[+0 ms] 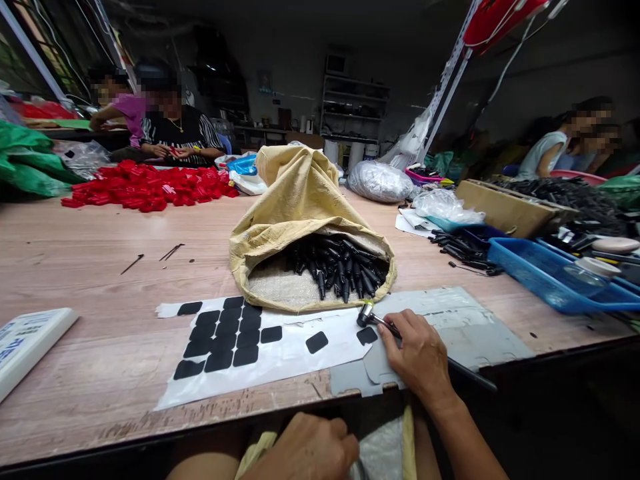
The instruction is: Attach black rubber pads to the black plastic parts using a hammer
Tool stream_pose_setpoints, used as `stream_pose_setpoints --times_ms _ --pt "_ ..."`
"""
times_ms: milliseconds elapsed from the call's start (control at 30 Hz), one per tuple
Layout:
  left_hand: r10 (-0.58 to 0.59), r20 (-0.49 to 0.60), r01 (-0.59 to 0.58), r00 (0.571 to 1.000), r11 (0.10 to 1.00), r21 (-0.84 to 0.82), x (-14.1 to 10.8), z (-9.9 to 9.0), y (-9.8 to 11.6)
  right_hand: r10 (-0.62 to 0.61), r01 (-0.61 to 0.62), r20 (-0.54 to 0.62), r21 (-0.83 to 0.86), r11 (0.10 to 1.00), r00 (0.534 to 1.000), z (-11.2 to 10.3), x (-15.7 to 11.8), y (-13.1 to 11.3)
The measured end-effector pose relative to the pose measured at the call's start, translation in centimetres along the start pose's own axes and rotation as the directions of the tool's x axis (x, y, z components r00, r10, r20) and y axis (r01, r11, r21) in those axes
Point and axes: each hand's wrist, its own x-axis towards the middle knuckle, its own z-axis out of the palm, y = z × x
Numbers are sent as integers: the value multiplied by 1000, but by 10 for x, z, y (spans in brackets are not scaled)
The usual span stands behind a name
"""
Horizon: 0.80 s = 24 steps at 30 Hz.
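Black rubbery-looking metal-shafted hammer (pixel 365 313) with a yellowish band at its head is grasped in the right hand (pixel 417 350), thumb and fingers wrapped around the shaft. Its long dark handle runs out behind the wrist, past the front edge of the wood-grained desk (pixel 125 363). The head hangs over or rests on the right end of a glossy white backing sheet (pixel 295 370), just beside a black rounded-square patch (pixel 367 335); whether it touches cannot be told. More patches of the same kind form a block (pixel 225 337) toward the sheet's left end, with a few lying singly between.

Low at the bottom of the view, below the desk's edge, the left hand (pixel 313 445) has its fingers curled inward; I cannot tell whether it grasps anything.

Partly under the white sheet lies a flat grey board (pixel 450 327). Behind the sheet, a tan fabric sack (pixel 295 207) opens toward the front, with black tubular parts (pixel 345 267) heaped in its mouth. Farther back to the left sits a pile of red plastic pieces (pixel 150 185), and to the right stands a blue plastic tray (pixel 530 280).
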Motion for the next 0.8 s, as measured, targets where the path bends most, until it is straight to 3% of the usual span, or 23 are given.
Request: stream_pose_setpoints --times_ms 67,100,200,267,333,400,500,667,733,800 --pt "-58 -190 18 980 978 -210 4 -43 1 6 -6 -2 -3 1000 1000 1 0 0" --pt "-185 -319 95 930 956 -278 9 -64 -3 7 -7 -4 -2 1000 1000 1 0 0" --pt "-511 -526 374 680 859 -350 37 -112 -31 5 -5 -13 10 1000 1000 2 0 1" --pt "-647 -520 547 557 758 -356 61 -127 -59 10 -10 -14 17 1000 1000 2 0 2" --pt "-745 -431 671 509 657 -345 82 -132 -83 23 -22 -7 21 1000 1000 1 0 2" --pt "-786 -370 718 495 610 -335 96 -129 -97 35 -35 6 26 999 999 1 0 1" --pt "-793 -357 725 493 602 -336 104 -125 -104 47 -48 19 38 998 999 -1 1 0" --pt "-775 -354 701 523 627 -338 90 -128 -98 47 -47 -1 45 998 999 -3 1 -2" --pt "-731 -394 652 556 678 -338 76 -129 -93 40 -40 -7 45 998 999 -3 2 -3" --pt "-640 -447 546 625 767 -335 58 -126 -87 35 -35 -7 44 998 999 -3 2 -3"
